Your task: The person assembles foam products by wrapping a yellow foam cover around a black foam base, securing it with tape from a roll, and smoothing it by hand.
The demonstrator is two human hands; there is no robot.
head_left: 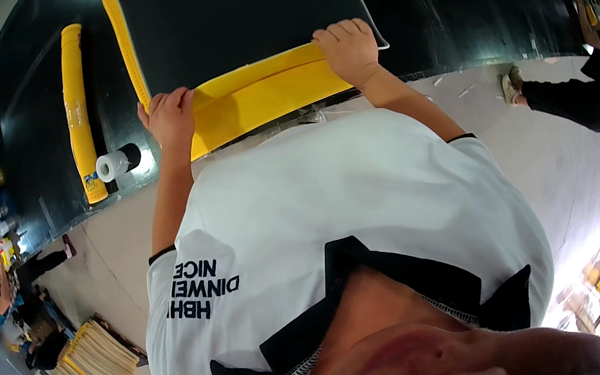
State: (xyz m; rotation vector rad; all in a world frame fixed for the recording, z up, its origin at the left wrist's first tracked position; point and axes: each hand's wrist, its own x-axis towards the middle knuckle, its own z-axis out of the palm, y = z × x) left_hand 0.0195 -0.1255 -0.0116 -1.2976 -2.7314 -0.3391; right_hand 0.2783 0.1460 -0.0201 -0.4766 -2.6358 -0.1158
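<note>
A large black sheet lies on the dark worktable, and a yellow strip of material runs along its near edge. More yellow shows down the sheet's left side. My left hand grips the near left corner, its fingers bent over the yellow edge. At the near right corner, my right hand has its fingers curled over the same edge, with the thumb side on the yellow. Both hands press or pinch the material where black and yellow meet. The undersides of the fingers are hidden.
Left of the sheet lies a long yellow roll, with a roll of clear tape beside it on the black table. Another person's legs are at the right. A stack of yellow-edged sheets stands lower left, near another person.
</note>
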